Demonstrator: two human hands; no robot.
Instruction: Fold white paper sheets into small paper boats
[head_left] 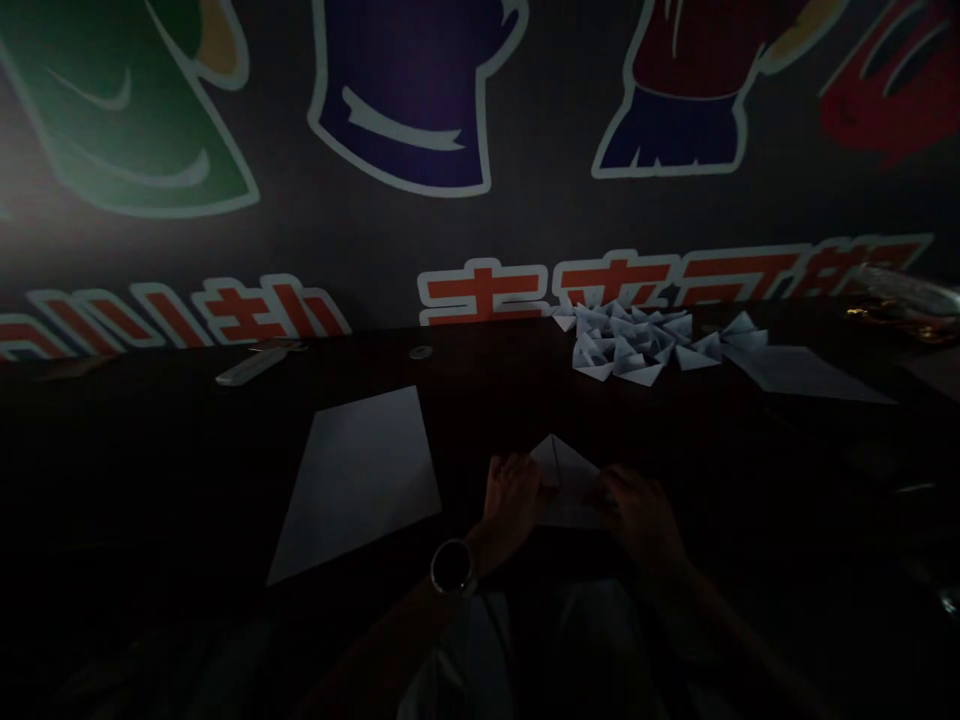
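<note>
A white sheet of paper, folded to a point at its far side with a crease down the middle, lies on the dark table before me. My left hand is closed on its left edge, fingers curled, and there is a round-faced watch on that wrist. Opposite, my right hand grips the paper's right edge, its fingertips partly lost in shadow. To the left of my hands rests a flat, unfolded sheet of white paper.
A heap of folded paper boats stands at the back right. Beside it are another folded piece and a flat paper sheet. A pale elongated object and a small round disc lie near the printed wall. Lighting is dim.
</note>
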